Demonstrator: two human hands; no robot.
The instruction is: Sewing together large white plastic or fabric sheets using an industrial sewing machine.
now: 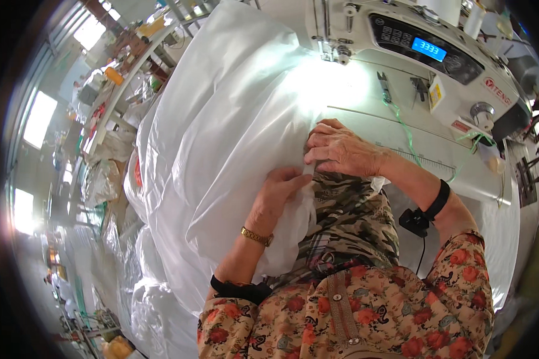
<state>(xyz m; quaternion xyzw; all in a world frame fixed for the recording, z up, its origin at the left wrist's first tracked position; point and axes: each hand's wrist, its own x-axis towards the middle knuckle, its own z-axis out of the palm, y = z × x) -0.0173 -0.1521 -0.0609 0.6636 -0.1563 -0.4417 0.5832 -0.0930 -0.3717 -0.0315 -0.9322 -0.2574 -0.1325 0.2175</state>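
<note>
A large sheet of thin white fabric [221,113] spreads over the left of the sewing table and hangs down beside my lap. My left hand [275,190] pinches its near right edge between thumb and fingers. Just beyond it, my right hand [344,149] has its fingers curled over the same edge, close to the table's front. Past my hands, the fabric runs up toward the needle area of a white sewing machine [395,27], under a bright lamp glow. The fingertips of my right hand are partly hidden.
Thread snips [385,90] on a green cord [408,133] lie right of the needle area, near a small black metal part [420,88]. A ruler scale [419,158] marks the tabletop [365,128]. Cluttered shelves [123,90] and plastic-wrapped bundles [102,182] stand at the left.
</note>
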